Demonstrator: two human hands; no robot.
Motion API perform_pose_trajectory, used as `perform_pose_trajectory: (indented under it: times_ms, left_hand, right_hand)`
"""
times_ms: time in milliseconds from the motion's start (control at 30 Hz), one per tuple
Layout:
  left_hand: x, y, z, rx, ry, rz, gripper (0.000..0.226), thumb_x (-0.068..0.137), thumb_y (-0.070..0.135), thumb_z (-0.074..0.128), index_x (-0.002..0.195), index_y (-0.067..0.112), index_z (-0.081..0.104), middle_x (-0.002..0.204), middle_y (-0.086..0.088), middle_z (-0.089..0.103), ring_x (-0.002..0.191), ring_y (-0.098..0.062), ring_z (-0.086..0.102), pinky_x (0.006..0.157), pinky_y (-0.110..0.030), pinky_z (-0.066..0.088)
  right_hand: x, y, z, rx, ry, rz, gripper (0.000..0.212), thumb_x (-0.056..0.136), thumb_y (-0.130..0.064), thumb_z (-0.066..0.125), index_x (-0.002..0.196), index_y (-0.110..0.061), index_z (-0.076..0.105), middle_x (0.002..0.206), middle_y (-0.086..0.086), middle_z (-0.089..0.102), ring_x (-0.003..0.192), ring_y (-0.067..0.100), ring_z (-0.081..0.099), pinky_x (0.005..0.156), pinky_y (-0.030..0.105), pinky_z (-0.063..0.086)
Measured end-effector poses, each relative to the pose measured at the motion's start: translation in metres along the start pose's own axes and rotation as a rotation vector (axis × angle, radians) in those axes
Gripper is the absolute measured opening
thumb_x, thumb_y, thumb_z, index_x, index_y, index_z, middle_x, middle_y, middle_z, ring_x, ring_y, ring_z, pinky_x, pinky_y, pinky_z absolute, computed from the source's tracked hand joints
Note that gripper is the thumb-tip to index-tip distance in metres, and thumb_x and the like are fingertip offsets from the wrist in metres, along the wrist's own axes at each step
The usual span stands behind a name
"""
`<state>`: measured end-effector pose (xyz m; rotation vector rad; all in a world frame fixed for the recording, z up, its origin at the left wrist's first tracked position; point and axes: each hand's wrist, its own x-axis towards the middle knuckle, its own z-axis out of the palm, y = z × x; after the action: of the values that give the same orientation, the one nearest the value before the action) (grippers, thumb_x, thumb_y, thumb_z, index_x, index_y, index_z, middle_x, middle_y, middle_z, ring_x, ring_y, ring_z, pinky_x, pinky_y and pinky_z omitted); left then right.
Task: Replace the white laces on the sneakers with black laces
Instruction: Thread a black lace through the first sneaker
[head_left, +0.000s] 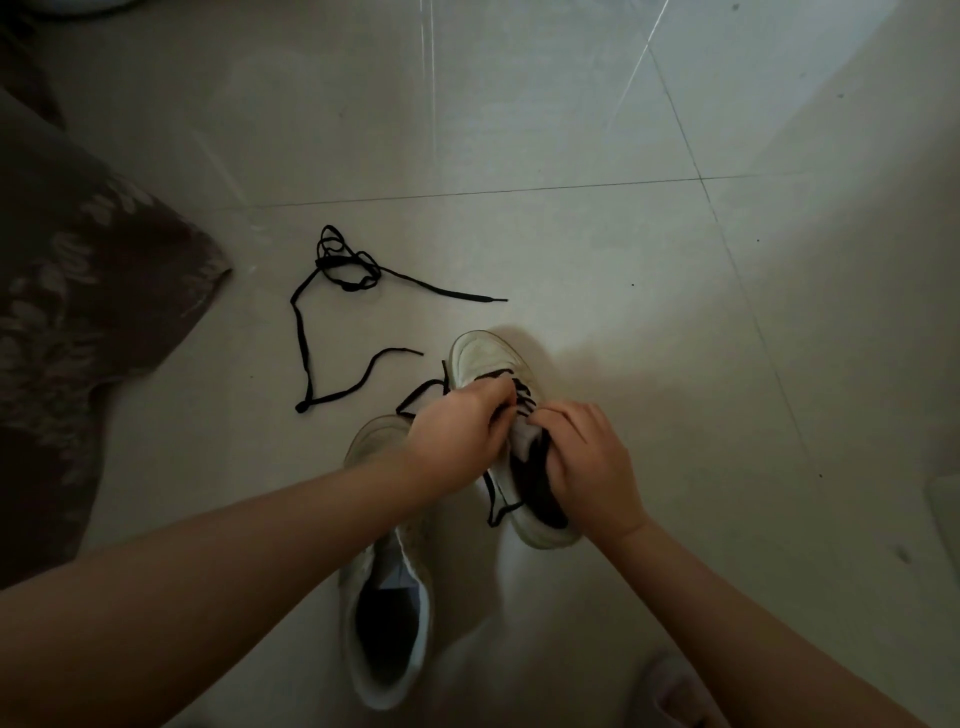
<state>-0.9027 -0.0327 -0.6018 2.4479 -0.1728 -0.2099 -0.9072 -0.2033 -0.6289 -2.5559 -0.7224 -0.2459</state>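
Head view is showing both hands working over the far sneaker, fingers curled in tight. The left hand is pinching the black lace at the eyelets in the middle of the shoe, with its fingertips bent down onto the crossed lacing. The right hand is gripping the shoe's right side near the collar, with its fingers folding over the edge of the opening and its thumb lying along the tongue. Black lacing is already crossing several eyelets ahead of the fingers, one loose end is trailing off to the left of the toe, and another is hanging down along the shoe's left side toward its heel.

That sneaker is sitting on the tiled floor, toe pointing away and slightly left. The second sneaker is lying nearer and to the left, just beside it, partly hidden under the left forearm, with no lace showing on the part in view. A spare black lace is lying loose on the floor farther left, tangled at its far end and well apart from both shoes. Patterned brown fabric is draping down at the left edge.
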Motion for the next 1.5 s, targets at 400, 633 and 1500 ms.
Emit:
perform_pose_trajectory:
  times_ms: [400, 633, 1500]
  left_hand:
    - [-0.015, -0.016, -0.001, 0.047, 0.204, 0.009, 0.031, 0.081, 0.040, 0.041, 0.075, 0.023, 0.065, 0.073, 0.009, 0.061, 0.059, -0.008, 0.056, 0.041, -0.023, 0.043]
    - [-0.012, -0.013, 0.001, 0.071, 0.172, -0.007, 0.013, 0.083, 0.025, 0.056, 0.074, 0.019, 0.065, 0.070, 0.006, 0.062, 0.060, -0.014, 0.057, 0.045, -0.026, 0.045]
    - [0.010, 0.014, 0.008, -0.722, -0.041, -0.750, 0.016, 0.088, 0.013, 0.064, 0.100, 0.003, 0.069, 0.089, -0.006, 0.068, 0.080, -0.007, 0.065, 0.072, -0.017, 0.051]
  right_hand:
    - [-0.008, -0.005, -0.003, -0.006, 0.009, 0.062, 0.028, 0.080, -0.009, 0.045, 0.097, -0.009, 0.067, 0.097, 0.006, 0.068, 0.090, 0.019, 0.053, 0.074, 0.024, 0.042]
    - [-0.006, -0.007, -0.005, 0.026, -0.037, 0.083, 0.028, 0.080, -0.012, 0.045, 0.098, -0.010, 0.067, 0.096, 0.004, 0.067, 0.090, 0.018, 0.054, 0.075, 0.022, 0.041]
    - [0.021, -0.001, -0.021, 0.649, -0.269, 0.542, 0.020, 0.083, -0.020, 0.056, 0.072, -0.015, 0.072, 0.101, -0.003, 0.056, 0.094, -0.002, 0.055, 0.083, 0.017, 0.047]
